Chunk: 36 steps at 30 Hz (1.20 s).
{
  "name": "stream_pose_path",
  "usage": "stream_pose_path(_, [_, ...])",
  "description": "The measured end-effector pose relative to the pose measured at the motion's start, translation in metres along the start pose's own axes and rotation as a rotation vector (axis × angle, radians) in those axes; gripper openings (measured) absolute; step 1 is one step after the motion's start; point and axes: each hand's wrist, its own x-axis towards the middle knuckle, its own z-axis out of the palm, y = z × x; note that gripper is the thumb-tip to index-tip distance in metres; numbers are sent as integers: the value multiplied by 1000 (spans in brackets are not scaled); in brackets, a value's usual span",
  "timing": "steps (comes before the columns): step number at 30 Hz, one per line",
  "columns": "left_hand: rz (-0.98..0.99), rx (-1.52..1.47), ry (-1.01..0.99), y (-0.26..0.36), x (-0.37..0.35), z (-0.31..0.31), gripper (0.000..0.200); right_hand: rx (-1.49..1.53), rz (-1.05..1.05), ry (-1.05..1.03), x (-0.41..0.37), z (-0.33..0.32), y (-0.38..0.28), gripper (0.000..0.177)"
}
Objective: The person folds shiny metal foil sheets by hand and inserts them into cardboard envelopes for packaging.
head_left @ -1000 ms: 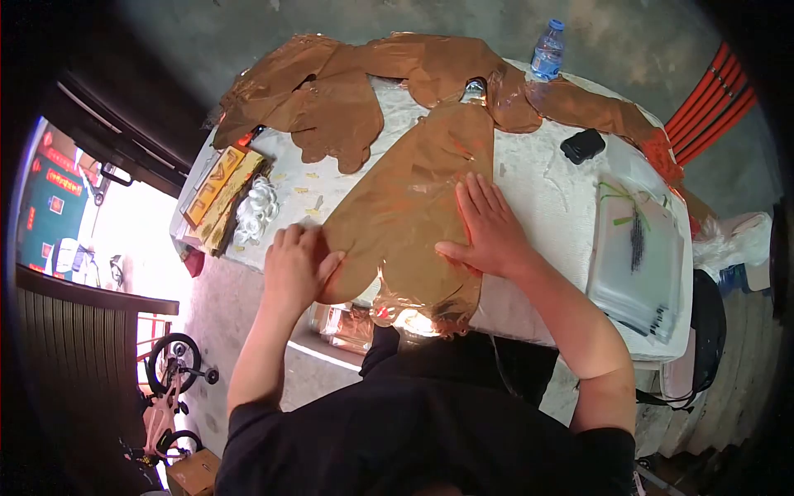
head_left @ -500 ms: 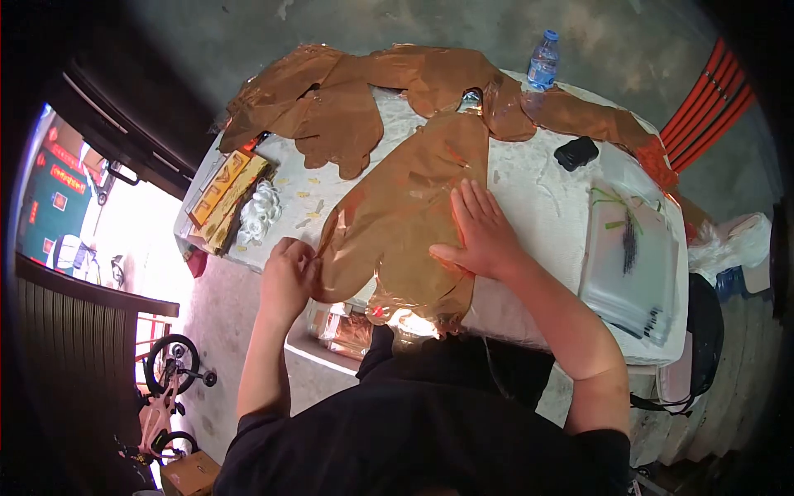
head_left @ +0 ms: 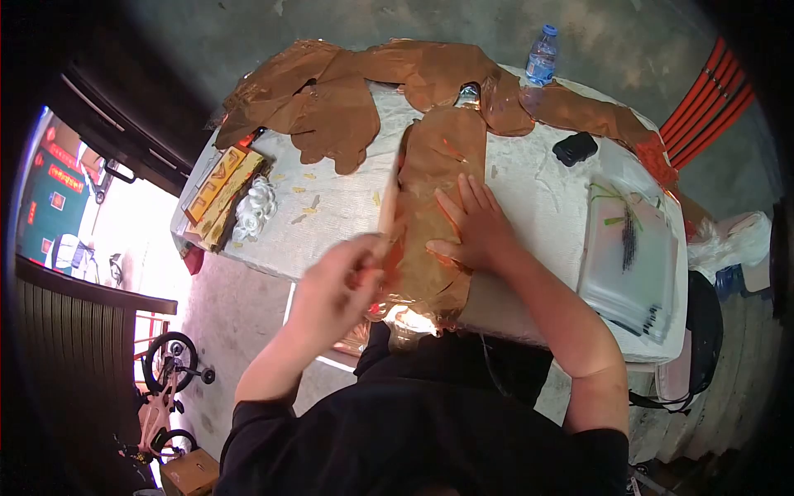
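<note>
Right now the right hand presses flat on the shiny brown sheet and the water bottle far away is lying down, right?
Not quite. In the head view the water bottle stands upright, not lying down. The right hand does press flat on the shiny brown sheet.

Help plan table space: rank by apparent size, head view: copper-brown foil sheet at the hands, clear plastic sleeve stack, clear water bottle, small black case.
1. copper-brown foil sheet
2. clear plastic sleeve stack
3. clear water bottle and small black case: alike; bottle farther, so unranked.
</note>
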Motion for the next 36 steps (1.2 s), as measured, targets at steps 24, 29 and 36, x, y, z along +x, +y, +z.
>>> stream_pose_path(24, [155, 36, -221, -98, 62, 38, 38, -91, -106, 105, 0, 11, 8, 56])
stream_pose_path(29, [364, 336, -468, -104, 72, 48, 67, -223, -151, 139, 1, 31, 27, 58])
stream_pose_path(36, [394, 405, -558, -103, 77, 49, 77, -294, -113, 96, 3, 29, 24, 58])
